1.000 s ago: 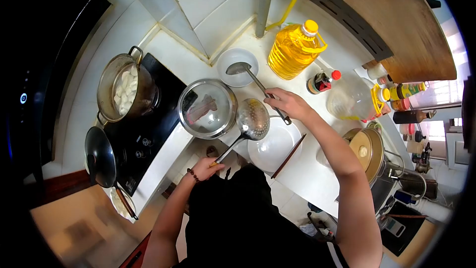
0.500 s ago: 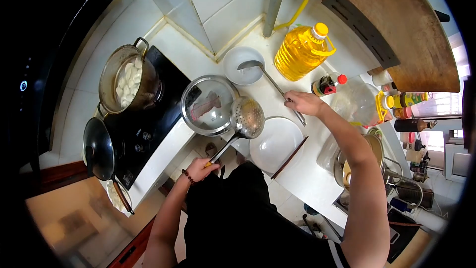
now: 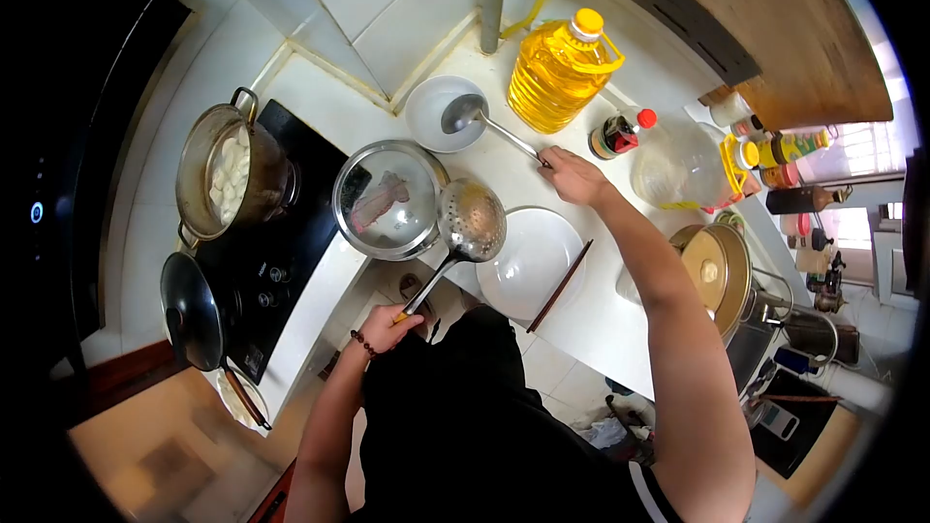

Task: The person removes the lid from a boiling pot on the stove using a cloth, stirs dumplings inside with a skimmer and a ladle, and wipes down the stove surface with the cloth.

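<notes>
My left hand (image 3: 385, 329) is closed round the handle of a skimmer (image 3: 472, 223), whose perforated bowl hangs between a steel basin and a large white bowl. My right hand (image 3: 573, 176) grips the handle of a ladle (image 3: 463, 114). The ladle's head is over a small white bowl (image 3: 421, 116) near the wall. The steel basin (image 3: 344, 232) has a glass lid (image 3: 412, 218) on or in it, and a reddish patch shows there. Beside the skimmer stands the large white bowl (image 3: 523, 271), with dark chopsticks (image 3: 562, 286) across its right rim.
A pot (image 3: 263, 174) holding white dumpling-like pieces stands on the black cooktop (image 3: 291, 261), near a lidded pan (image 3: 192, 310). An oil jug (image 3: 552, 77), a sauce bottle (image 3: 620, 134) and a large clear bottle (image 3: 673, 165) line the counter's back. Another pot (image 3: 741, 276) sits at right.
The ladle's head has turned and its handle has shifted up with my right hand. My left hand still holds the skimmer. The whole view has shifted slightly.
</notes>
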Motion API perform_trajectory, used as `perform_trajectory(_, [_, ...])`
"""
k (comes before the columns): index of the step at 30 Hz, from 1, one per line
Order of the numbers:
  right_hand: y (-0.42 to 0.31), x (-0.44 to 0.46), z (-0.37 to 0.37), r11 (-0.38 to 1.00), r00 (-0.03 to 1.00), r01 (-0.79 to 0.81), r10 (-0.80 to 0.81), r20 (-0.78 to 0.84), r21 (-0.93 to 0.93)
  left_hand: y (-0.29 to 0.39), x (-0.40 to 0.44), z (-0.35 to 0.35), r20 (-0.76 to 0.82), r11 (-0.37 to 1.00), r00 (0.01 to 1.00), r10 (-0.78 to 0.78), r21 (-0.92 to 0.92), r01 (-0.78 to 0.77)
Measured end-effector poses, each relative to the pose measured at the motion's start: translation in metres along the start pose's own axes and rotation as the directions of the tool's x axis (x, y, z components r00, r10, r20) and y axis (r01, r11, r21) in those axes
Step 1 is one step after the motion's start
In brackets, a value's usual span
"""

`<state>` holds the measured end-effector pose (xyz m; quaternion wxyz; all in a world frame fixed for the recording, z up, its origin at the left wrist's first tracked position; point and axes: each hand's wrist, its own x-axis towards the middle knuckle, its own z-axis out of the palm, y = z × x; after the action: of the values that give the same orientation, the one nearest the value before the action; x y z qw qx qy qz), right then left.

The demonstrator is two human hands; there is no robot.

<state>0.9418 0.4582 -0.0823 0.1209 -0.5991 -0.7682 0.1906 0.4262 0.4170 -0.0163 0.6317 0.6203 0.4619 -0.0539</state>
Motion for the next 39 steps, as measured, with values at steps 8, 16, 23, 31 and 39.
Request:
perform_trajectory(8, [-0.002, -0.021, 0.024, 0.994, 0.998, -0.052, 0.049, -0.029, -0.095, 0.015, 0.000, -0.003, 0.067, 1.000, 0.998, -0.005, 0.005, 0.004])
perform_trajectory(16, [-0.054, -0.043, 0.011, 0.979, 0.894, -0.162, 0.094, -0.437, -0.122, 0.006, 0.017, -0.008, 0.139, 0.998, 0.990, 0.019, 0.058, -0.027])
perform_trajectory(23, [-0.195, -0.187, 0.071, 0.277, 0.078, -0.700, 0.946, -0.315, 0.659, -0.002, 0.081, 0.039, 0.141, 0.970, 0.965, 0.221, -0.138, -0.201])
perform_trajectory(31, [-0.217, -0.215, 0.157, 0.074, 0.021, -0.630, 0.997, -0.079, 0.773, -0.005, 0.147, 0.065, 0.201, 0.934, 0.913, 0.355, -0.025, -0.357])
perform_trajectory(39, [-0.196, -0.210, 0.135, 0.075, -0.016, -0.615, 0.994, -0.108, 0.785, 0.017, 0.159, 0.085, 0.183, 0.848, 0.878, 0.442, 0.232, -0.476])
